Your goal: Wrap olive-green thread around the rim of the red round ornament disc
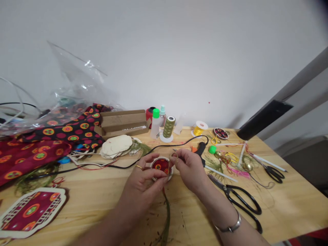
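Note:
A small round ornament (161, 165) with dark red patterned fabric and a pale rim is gripped at its edge by my left hand (143, 177). From its lower side a green tassel (167, 215) hangs down over the table. At the ornament's upper right, my right hand (189, 169) pinches a thin light-coloured thread (176, 155) between thumb and forefinger. Part of the rim is hidden behind my fingers. To the right of my right wrist lie large black-handled scissors (237, 196), and a black glue gun (201, 150) rests just behind that hand.
At the left are patterned fabric (48, 136), a lantern-shaped ornament (30, 212) and pale cutouts (116, 146). An open cardboard box (123, 124), a green thread spool (169, 128) and a yellow cord spool (200, 128) stand along the wall. A black cable (159, 146) crosses the table; small scissors (274, 173) lie right.

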{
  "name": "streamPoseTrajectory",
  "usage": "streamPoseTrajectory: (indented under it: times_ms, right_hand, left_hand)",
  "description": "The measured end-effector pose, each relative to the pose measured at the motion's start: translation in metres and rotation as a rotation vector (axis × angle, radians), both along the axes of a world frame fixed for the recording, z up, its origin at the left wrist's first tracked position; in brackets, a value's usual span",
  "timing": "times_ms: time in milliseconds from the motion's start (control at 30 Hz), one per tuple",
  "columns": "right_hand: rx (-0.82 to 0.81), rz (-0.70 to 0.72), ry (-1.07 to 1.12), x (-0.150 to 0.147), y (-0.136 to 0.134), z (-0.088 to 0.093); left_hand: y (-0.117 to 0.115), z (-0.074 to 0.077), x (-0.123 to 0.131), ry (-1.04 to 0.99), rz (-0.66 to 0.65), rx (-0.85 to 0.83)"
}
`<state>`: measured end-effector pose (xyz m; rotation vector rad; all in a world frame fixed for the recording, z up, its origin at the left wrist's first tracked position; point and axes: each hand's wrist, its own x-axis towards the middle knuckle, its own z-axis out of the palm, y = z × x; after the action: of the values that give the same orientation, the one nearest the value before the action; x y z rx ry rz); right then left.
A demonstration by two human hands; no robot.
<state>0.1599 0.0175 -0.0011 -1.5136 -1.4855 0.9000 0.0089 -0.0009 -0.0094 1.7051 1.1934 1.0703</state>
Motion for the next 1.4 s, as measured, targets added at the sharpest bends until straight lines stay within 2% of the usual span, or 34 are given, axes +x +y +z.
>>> streamPoseTrajectory:
  times_ms: [133,300,433,500,600,633,700,800,1033,1233,1400]
  right_hand:
    - [-0.110,0.020,0.214,-0.004,0.000,0.004]
    - [-0.199,0.073,0.441,-0.009,-0.004,0.008]
    - [-0.198,0.089,0.462,-0.009,-0.006,0.008]
    - [-0.175,0.083,0.417,-0.008,-0.006,0.008]
    - [-0.140,0.109,0.339,-0.007,-0.007,0.008]
    - [-0.133,0.129,0.321,-0.007,-0.007,0.008]
    - [-0.115,0.163,0.282,-0.008,-0.008,0.008]
    - [-0.099,0.182,0.230,-0.011,-0.010,0.007]
    - [-0.169,0.208,0.281,-0.012,-0.011,0.008]
    - [-0.163,0.172,0.230,-0.010,-0.010,0.013]
    - [-0.166,0.172,0.239,-0.011,-0.008,0.006]
  left_hand:
    - [-0.003,-0.005,0.001,0.147,-0.006,0.123]
    - [-0.001,-0.011,0.001,0.152,-0.087,0.124]
    - [0.001,-0.010,-0.001,0.021,-0.126,0.008]
    - [0.003,-0.007,-0.003,-0.094,-0.063,-0.109]
    - [0.006,-0.004,-0.006,-0.371,0.100,-0.217]
    - [0.007,-0.004,-0.006,-0.445,0.119,-0.239]
    - [0.006,-0.003,-0.006,-0.507,0.076,-0.300]
    - [0.003,-0.002,-0.004,-0.418,-0.021,-0.376]
    - [0.002,0.001,-0.002,-0.263,-0.117,-0.421]
    - [0.004,0.007,-0.002,-0.156,-0.095,-0.307]
    - [0.002,0.003,-0.004,-0.057,-0.021,-0.181]
